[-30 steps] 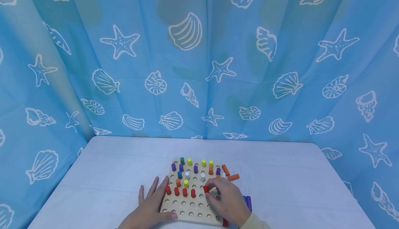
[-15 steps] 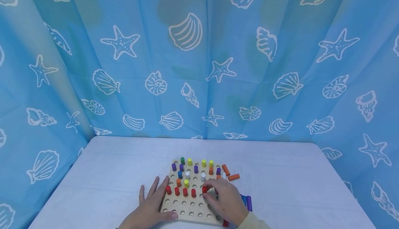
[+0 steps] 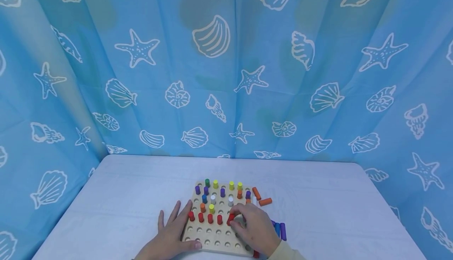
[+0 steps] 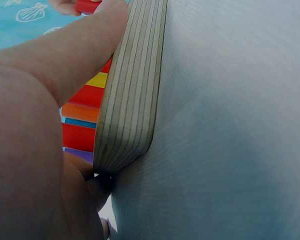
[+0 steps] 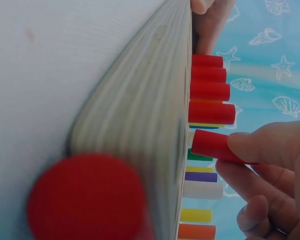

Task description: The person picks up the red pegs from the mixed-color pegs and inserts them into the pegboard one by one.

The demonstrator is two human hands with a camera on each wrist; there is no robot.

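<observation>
Our right hand [image 3: 255,228] pinches a red peg [image 3: 230,219], tilted just over the pegboard [image 3: 213,237]; left of this grip stand four upright red pegs [image 3: 210,218], our spread left hand [image 3: 168,238] beyond them.

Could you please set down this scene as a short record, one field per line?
Left hand: touches the pegboard, fingers at its left side, thumb at its near edge
Right hand: pinches a tilted red peg
Standing red pegs: four in a row, left of the held one
Loose orange pegs: two, lying on the table by the pegboard's far right corner
Blue curtain: printed with white shells and starfish
</observation>
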